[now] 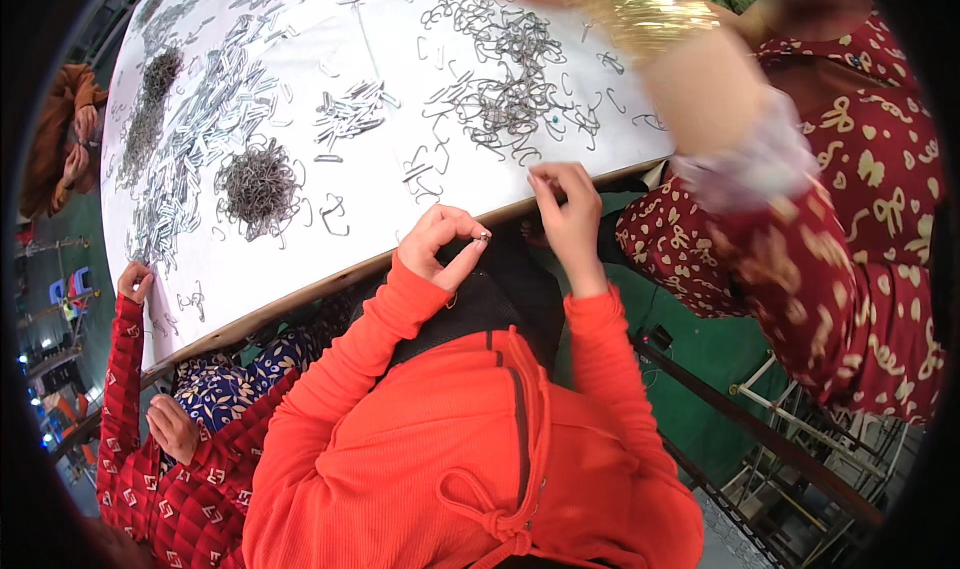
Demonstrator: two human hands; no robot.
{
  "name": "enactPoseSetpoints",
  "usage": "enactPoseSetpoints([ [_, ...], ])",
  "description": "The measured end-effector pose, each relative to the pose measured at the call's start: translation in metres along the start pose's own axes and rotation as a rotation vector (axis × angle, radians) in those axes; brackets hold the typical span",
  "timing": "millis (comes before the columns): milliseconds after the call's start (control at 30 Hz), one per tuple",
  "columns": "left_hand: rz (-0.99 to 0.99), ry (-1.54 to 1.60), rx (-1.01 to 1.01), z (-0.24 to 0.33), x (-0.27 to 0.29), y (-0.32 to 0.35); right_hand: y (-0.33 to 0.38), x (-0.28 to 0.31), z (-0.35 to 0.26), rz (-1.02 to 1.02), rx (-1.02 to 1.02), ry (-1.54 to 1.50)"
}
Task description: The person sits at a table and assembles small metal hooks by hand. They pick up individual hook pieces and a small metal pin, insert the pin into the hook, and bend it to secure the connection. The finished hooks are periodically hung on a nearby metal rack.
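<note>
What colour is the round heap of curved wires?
The heap of curved wires is dark grey, clearest in the head view.

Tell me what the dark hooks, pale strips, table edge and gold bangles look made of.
Dark hooks: likely metal wire, dull grey; thin bent strands.
Pale strips: probably metal, silvery; light glints, though plastic isn't excluded.
Table edge: seemingly wood; brown, fairly matte.
Gold bangles: shiny; strong highlights, metal or coated plastic.

Tiny, indistinct piece [485,237] in the left hand [438,247] (nearby, a co-worker's blurry forearm [705,94])
</note>
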State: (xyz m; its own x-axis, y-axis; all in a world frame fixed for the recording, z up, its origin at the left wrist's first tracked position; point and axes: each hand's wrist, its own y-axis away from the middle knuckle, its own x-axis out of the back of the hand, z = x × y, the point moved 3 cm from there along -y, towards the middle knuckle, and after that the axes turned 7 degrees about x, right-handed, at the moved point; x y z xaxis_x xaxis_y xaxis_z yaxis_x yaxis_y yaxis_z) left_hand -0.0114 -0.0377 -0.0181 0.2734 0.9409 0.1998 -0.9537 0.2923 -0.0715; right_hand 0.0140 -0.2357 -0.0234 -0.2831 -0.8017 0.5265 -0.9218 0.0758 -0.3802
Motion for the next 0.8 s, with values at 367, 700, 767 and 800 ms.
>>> enactPoseSetpoints([
  [367, -0.057, -0.038, -0.002, -0.002, 0.001, 0.005, -0.068, -0.041, 0.002, -0.440, 0.011, 0.384],
  [700, -0.107, 0.006, 0.012, -0.006, 0.001, 0.003, -0.073, -0.065, 0.008, -0.414, 0.003, 0.321],
  [767, -0.122, -0.007, 0.009, -0.007, 0.001, 0.004, -0.073, -0.069, 0.004, -0.444, -0.015, 0.404],
  [800, -0.128, -0.015, 0.010, -0.008, 0.001, 0.005, -0.073, -0.068, 0.001, -0.510, -0.027, 0.352],
])
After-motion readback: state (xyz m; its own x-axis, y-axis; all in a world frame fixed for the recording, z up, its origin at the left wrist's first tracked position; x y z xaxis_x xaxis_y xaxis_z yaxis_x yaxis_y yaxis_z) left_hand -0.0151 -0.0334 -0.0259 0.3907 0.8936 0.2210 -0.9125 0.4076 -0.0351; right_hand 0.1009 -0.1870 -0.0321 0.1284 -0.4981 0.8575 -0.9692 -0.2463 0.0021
